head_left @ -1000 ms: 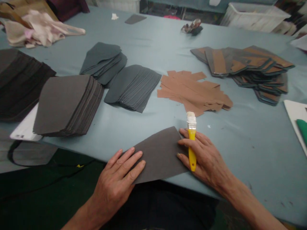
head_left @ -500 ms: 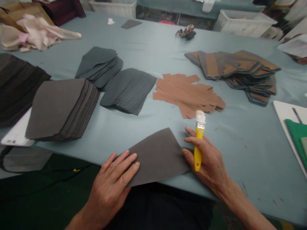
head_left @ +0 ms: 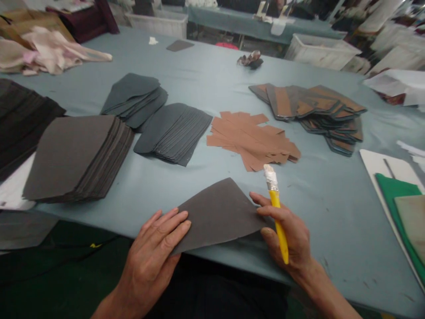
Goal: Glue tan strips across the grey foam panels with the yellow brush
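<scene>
A dark grey-brown cut panel (head_left: 219, 212) lies at the table's near edge, its lower edge overhanging slightly. My left hand (head_left: 156, 248) grips its left end, fingers flat on top and thumb below the edge. In my right hand (head_left: 288, 235) is a paintbrush (head_left: 275, 204) with a yellow handle. Its bristles, coated in white, point up and away from me. The right fingertips are at the panel's right corner; whether the thumb touches it I cannot tell. Beyond the brush lies a loose pile of brown strips (head_left: 249, 137).
Stacks of dark panels (head_left: 69, 155) and grey-green panels (head_left: 172, 133) stand to the left. Panels with brown strips (head_left: 318, 106) lie at the back right. A white board (head_left: 372, 164) bearing green material (head_left: 395, 190) is at right. Pale cloth (head_left: 49, 48) is heaped far left.
The right hand has shifted slightly downward at the panel's right corner, and the brush now leans more to the left. The left hand keeps its place. The camera view has tilted up.
</scene>
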`<state>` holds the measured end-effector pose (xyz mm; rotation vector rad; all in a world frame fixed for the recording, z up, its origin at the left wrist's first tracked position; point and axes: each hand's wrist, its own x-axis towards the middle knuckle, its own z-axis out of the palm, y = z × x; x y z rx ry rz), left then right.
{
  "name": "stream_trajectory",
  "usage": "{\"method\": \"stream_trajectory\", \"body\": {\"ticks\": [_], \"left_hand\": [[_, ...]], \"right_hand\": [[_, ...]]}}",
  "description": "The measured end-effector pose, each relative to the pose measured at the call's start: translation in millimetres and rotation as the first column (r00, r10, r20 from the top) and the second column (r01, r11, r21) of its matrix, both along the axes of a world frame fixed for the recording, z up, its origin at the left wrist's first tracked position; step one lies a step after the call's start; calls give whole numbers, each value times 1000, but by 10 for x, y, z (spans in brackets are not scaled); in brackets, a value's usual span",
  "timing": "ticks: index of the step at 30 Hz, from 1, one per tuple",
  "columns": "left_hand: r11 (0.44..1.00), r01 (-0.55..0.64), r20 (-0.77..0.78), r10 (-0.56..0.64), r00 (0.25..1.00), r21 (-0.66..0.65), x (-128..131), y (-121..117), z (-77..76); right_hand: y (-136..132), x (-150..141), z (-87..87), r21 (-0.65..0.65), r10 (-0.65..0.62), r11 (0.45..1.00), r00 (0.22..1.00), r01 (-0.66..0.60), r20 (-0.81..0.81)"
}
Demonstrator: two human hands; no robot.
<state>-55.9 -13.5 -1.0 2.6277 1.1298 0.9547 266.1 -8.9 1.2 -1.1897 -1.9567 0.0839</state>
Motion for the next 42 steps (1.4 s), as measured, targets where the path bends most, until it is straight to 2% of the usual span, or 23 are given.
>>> {"method": "stream_trajectory", "body": {"ticks": [4,12,24,35,42], "left_hand": [[1000,-11,27,12,1000,-14,36,32,17],[997,-67,80,69,994,-22,57,37,33],[994,-97,91,101,991,-43,98,55,-10],[993,-111,88,114,990,-37,125,93,-49],[991,-129,68,131,989,-29,162,106,-72]], "right_hand": [[-18,3,-45,12,-31,999,997,32,-69],[-7,2,-35,11,-59,998,998,59,-20],[-27,-16,-43,-9,-83,997,993,82,-79],[-13,-9,-43,13,-108,994,993,109,-37],[39,-57,5,-13,-132,991,989,133,60]]}}
